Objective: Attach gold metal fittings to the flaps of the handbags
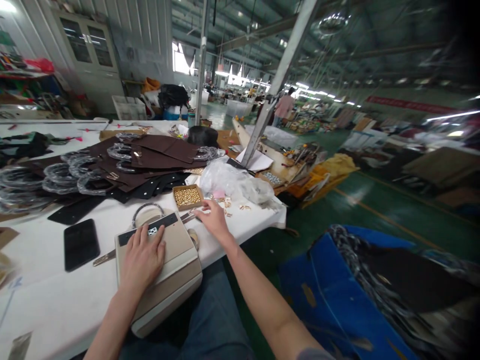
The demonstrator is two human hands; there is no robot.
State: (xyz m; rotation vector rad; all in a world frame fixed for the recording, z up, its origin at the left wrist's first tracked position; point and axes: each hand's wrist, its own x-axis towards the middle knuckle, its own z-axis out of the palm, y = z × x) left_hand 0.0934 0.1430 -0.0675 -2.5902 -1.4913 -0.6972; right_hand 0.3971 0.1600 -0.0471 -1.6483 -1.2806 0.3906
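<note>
A beige handbag with a black top band lies at the near edge of the white table, partly over my lap. My left hand rests flat on it, fingers spread, just below the metal clasp. My right hand reaches past the bag to a slim metal tool on the table, fingers lowered onto it; whether they grip it is not clear. A small box of gold-coloured fittings sits just beyond that hand.
A black phone lies left of the bag. Dark brown leather panels and wrapped ring handles are piled behind. Crumpled clear plastic lies at the table's right corner. A blue bin stands on the green floor. A person stands far back.
</note>
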